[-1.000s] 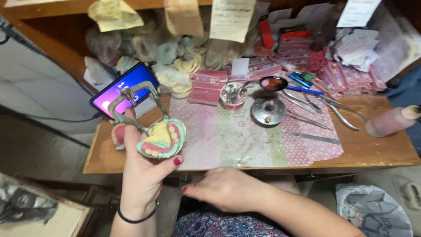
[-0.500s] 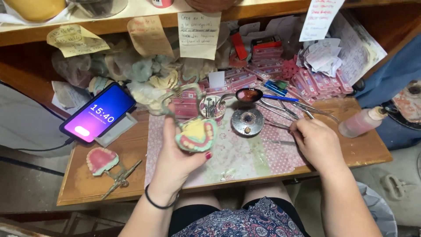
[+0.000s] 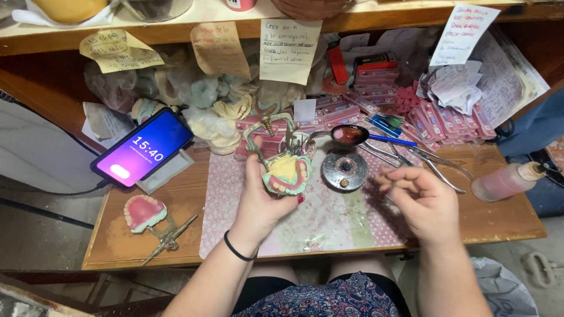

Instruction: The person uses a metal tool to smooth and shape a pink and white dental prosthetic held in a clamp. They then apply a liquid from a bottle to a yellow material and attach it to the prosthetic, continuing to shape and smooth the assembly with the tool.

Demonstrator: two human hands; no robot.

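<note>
Pink and yellow denture model (image 3: 286, 174) on its metal frame, held above the desk (image 3: 147, 246).
My left hand (image 3: 258, 202) has its grip clamped on it; my right hand (image 3: 426, 202) pinches fingers together near the round metal dish (image 3: 345, 170).

A dental technician's workshop, set up at a small wooden bench (image 3: 505, 217). On the bench's left part lies a pink denture on a metal hinge frame (image 3: 147, 214); behind it, plaster jaw casts (image 3: 205, 111) are heaped, with pink trays of false teeth (image 3: 446, 120) and pliers (image 3: 435, 164) towards the right end.
</note>
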